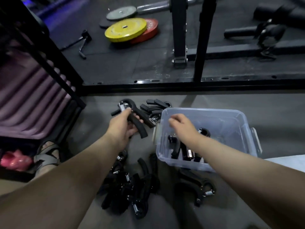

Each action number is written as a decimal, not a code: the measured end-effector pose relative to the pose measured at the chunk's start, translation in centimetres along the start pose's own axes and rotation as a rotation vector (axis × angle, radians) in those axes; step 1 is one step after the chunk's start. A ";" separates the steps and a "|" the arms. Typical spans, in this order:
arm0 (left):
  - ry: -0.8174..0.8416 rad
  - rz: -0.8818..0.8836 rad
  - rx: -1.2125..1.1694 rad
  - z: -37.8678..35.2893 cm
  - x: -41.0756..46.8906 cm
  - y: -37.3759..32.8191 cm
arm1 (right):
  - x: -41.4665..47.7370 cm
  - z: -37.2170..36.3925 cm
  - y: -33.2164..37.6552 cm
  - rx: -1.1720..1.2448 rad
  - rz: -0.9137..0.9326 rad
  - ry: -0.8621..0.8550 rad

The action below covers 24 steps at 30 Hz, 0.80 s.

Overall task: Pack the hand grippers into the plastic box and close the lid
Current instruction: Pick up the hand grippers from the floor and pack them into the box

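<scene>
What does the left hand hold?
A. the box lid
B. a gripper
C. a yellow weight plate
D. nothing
B: the left hand grips a black gripper by one handle, to the left of the box; the right hand is over the box and holds nothing.

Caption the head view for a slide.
Left hand grips a hand gripper beside the plastic box; right hand hovers over it.
</scene>
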<state>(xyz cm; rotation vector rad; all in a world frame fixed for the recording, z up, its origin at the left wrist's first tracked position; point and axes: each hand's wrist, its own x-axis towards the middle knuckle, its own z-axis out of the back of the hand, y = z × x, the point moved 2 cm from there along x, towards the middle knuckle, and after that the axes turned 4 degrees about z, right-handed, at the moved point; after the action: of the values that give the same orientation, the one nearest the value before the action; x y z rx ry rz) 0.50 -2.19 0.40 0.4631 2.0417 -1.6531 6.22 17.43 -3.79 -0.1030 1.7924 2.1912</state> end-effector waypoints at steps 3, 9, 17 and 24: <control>0.174 0.168 -0.019 -0.6 -2.3 0.2 | 0.1 1.2 3.2 0.194 -0.038 0.097; 0.383 0.213 0.153 -2.9 -4.8 1.7 | -1.6 1.1 5.0 -0.200 0.054 0.453; 0.030 -0.367 0.860 -3.9 -1.5 5.9 | 0.6 7.1 0.9 -0.555 -0.175 0.292; 0.111 -0.507 1.241 -4.5 -0.7 11.9 | 1.4 6.5 -5.4 -0.607 -0.385 0.194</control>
<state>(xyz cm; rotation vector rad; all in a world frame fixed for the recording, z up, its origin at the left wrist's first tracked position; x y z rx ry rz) 6.79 4.80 -8.24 0.4125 0.9603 -3.1599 7.30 24.90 -7.87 -0.7447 1.0073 2.3962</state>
